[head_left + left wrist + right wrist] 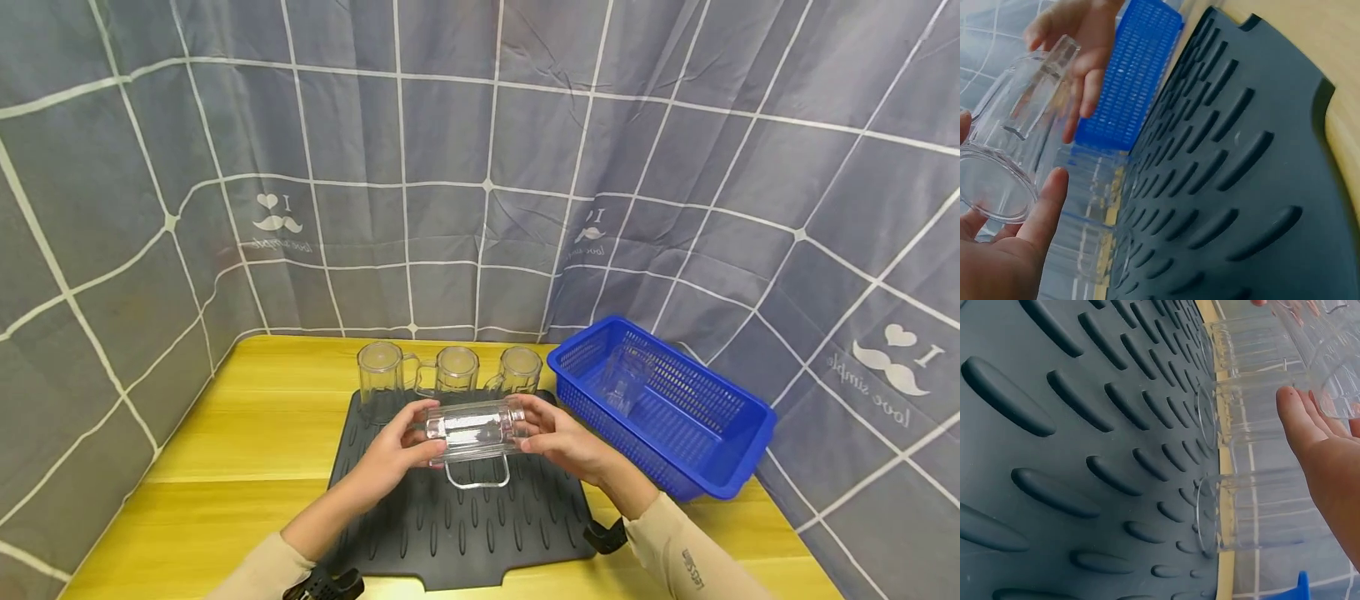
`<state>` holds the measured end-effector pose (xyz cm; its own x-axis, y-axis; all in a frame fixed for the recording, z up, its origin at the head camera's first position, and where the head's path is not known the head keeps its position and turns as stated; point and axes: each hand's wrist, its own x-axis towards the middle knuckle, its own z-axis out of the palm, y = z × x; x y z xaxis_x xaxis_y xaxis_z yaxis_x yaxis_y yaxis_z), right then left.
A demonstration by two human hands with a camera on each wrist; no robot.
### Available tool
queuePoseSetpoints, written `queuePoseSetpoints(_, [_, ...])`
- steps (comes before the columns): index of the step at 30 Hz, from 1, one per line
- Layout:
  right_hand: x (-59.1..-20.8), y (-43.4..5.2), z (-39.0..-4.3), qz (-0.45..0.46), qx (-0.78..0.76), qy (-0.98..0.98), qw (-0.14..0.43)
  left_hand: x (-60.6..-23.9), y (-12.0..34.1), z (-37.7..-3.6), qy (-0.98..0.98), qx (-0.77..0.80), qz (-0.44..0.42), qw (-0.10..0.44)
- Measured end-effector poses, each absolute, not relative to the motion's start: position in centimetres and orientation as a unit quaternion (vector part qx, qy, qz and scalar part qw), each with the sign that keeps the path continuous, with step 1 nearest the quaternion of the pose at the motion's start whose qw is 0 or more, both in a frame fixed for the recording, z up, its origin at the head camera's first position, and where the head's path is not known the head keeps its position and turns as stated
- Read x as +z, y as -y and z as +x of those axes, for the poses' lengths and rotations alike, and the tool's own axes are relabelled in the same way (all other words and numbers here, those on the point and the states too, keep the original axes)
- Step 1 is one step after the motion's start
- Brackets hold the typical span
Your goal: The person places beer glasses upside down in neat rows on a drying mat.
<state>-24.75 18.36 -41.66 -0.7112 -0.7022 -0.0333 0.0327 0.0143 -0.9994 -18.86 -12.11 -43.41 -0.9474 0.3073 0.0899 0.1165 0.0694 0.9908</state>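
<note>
Both the left hand (396,454) and right hand (561,440) are gripping a clear mug (475,431) by its ends, holding it sideways above the black mat (465,533), handle hanging down.

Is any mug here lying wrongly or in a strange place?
Three mugs stand in a row at the back of the mat. The mug held sideways between left hand and right hand is off the mat. Another mug sits apart in the blue basket.
</note>
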Motion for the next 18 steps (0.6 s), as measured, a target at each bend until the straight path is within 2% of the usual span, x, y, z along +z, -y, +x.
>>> queuePoseSetpoints(3, [-41.5,-18.3,-24.8,-0.269,-0.635,-0.662,0.293,-42.8,12.6,-18.9,-0.739,0.655,0.14,0.069])
queuePoseSetpoints(7, [-41.6,-18.3,-24.6,-0.282,-0.623,-0.666,0.298,-42.1,13.7,-18.5,-0.795,0.59,0.134,0.036])
queuePoseSetpoints(13, [-41.3,-18.9,-24.7,-0.3,-0.612,-0.67,0.294,-41.2,15.0,-18.2,-0.848,0.504,0.164,0.0])
queuePoseSetpoints(18, [-41.1,-19.4,-24.6,-0.291,-0.606,-0.681,0.29,-40.2,16.1,-17.9,-0.858,0.477,0.19,-0.006])
